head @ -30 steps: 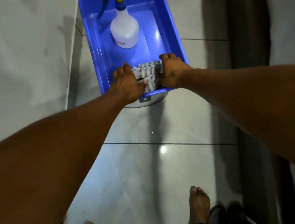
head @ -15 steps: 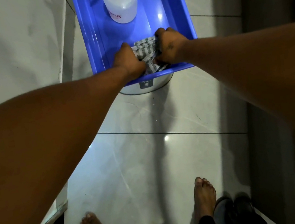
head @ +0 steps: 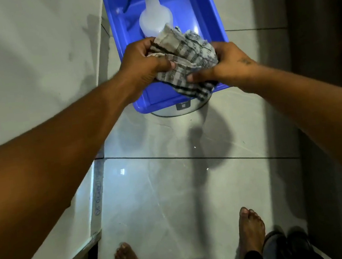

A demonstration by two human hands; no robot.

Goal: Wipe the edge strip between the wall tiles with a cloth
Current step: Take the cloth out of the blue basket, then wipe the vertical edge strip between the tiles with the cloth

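Cloth (head: 186, 57): bunched above blue tub (head: 119, 48), near its front rim.
Hands: our left hand (head: 145, 64) and right hand (head: 226, 62) both clutch it.
Edge strip: unidentifiable; tiled wall (head: 24, 62) lies left of tub, nearer our left.

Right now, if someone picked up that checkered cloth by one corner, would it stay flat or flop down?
Probably flop. The checkered cloth is bunched and creased between the left hand and right hand, so it looks soft. One end already droops over the blue tub rim. It likely weighs little, since the fingers hold it loosely.
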